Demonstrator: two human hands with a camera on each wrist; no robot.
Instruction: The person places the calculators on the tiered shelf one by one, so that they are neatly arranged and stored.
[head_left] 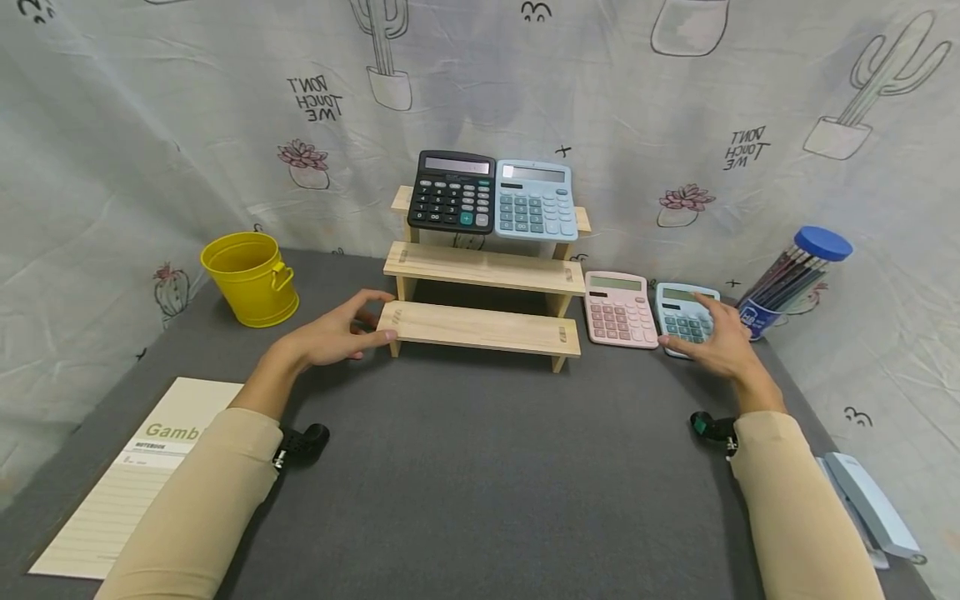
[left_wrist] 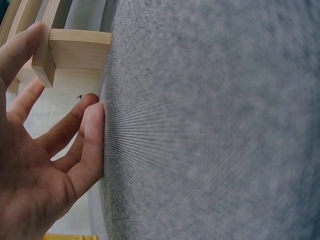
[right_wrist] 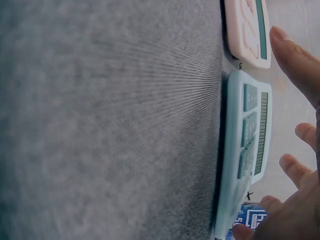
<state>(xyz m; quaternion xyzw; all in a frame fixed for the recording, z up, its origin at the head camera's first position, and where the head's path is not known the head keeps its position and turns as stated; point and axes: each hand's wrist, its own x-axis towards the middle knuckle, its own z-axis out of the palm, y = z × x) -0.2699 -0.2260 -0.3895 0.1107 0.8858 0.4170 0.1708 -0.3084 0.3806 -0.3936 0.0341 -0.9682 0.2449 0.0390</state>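
Observation:
A three-tier wooden stand stands at the back of the table. My left hand is at the left end of its lowest board, the thumb at the front edge and the index finger behind. The other fingers of that hand bend down close to the cloth in the left wrist view. Over a light blue calculator lying on the table, my right hand hovers with fingers spread and nothing between them. A pink calculator lies left of it, near the right thumb.
On the top tier lean a black calculator and another blue calculator. A yellow bucket stands back left, a notebook lies front left. At right are a pencil tub with blue lid and a light blue stapler-like object.

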